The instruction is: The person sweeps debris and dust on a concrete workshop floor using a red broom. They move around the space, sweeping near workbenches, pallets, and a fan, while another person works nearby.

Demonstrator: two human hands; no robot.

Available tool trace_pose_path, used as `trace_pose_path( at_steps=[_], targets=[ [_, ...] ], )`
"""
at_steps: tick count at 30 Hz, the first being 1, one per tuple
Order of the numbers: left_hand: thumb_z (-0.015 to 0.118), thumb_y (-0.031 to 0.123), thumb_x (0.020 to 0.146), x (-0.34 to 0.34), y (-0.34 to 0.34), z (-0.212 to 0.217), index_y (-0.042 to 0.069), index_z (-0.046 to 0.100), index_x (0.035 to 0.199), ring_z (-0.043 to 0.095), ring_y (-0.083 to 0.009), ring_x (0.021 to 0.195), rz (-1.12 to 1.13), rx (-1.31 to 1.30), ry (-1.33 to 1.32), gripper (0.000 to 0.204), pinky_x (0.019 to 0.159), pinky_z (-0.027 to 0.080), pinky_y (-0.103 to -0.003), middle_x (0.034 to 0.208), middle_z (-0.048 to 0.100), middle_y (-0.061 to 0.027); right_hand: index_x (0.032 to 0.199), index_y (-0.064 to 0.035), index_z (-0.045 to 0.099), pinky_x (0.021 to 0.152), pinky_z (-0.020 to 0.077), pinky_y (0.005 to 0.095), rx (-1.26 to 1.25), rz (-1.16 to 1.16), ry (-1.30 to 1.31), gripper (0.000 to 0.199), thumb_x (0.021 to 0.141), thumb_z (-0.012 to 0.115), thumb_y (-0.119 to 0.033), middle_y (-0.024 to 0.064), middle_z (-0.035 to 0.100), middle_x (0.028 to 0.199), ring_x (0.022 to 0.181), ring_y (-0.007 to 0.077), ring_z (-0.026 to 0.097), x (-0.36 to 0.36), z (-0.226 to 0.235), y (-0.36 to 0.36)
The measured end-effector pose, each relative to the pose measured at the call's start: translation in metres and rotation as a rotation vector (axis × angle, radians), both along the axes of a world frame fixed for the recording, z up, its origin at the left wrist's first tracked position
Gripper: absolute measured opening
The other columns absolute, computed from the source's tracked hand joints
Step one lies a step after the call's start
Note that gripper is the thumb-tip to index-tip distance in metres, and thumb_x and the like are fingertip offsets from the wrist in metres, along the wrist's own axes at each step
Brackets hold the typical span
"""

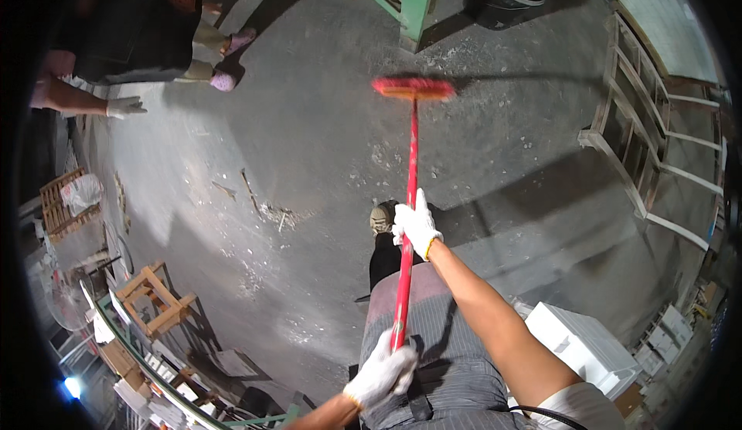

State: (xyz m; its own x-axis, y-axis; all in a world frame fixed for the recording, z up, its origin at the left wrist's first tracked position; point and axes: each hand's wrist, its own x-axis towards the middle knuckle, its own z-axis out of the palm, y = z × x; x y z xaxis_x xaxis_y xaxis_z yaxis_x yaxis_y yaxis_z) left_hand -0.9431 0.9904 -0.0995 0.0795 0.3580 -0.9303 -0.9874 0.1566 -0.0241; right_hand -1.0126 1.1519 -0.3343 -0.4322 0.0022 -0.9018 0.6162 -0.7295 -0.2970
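1. Grey flr (325,136), scuffed & dusty; pale scraps (280,215) lie ahead to yr L, more bits nr the broom (413,159) head.
2. Broom's out in front of you, head far end; yr L hand (384,373) is clamped round the handle's near end, R hand (417,223) clamped further along.
3. Flr runs wide L & R of broom; edges: green post (416,5) ahead, frame (622,159) R, stool (157,300) L, co-worker (127,36) upper L.
4. White box (576,345) nr yr R arm: mark too small to read.
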Motion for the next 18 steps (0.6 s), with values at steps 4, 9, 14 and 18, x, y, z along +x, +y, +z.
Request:
trace_pose_path(
  at_steps=[4,9,14,18],
  targets=[
    [0.058,0.022,0.092,-0.006,-0.009,0.043,0.008,0.051,0.108,0.046,-0.0102,0.039,0.001,-0.117,0.105,0.022,0.035,0.040,-0.029,0.058,0.048,-0.0017,0.152,-0.0352,-0.015,0.043,0.0470,0.0351,-0.013,0.017,-0.028,0.090,0.095,0.050,-0.010,0.0048,0.048,0.074,0.050,0.0172,0.050,0.011,0.023,-0.028],
    [0.051,0.011,0.095,-0.002,-0.036,-0.016,0.010,0.030,0.131,0.041,-0.0113,0.040,0.104,0.013,0.032,0.041,0.035,0.034,-0.026,0.063,0.045,-0.0035,0.153,-0.0307,-0.012,0.043,0.0464,0.0332,0.085,0.103,0.102,0.088,0.094,0.050,-0.011,0.0071,0.048,0.077,0.051,0.0162,0.051,-0.036,0.009,-0.032],
    [0.052,0.017,0.097,-0.027,-0.041,-0.008,0.009,0.040,0.106,0.039,-0.0095,0.038,0.225,0.115,-0.064,0.017,0.034,0.031,-0.026,0.055,0.044,-0.0021,0.151,-0.0303,-0.012,0.043,0.0465,0.0354,-0.015,0.191,0.068,0.088,0.094,0.050,-0.006,0.0058,0.047,0.072,0.052,0.0176,0.050,-0.034,-0.022,-0.048],
    [0.054,0.020,0.096,-0.007,-0.096,0.065,0.007,0.042,0.117,0.042,-0.0100,0.040,-0.021,-0.062,-0.162,0.027,0.035,0.033,-0.026,0.060,0.047,-0.0028,0.148,-0.0271,-0.001,0.042,0.0471,0.0378,-0.209,0.081,0.027,0.076,0.094,0.049,-0.005,0.0062,0.042,0.065,0.048,0.0200,0.050,0.037,-0.045,-0.094]
  ],
)
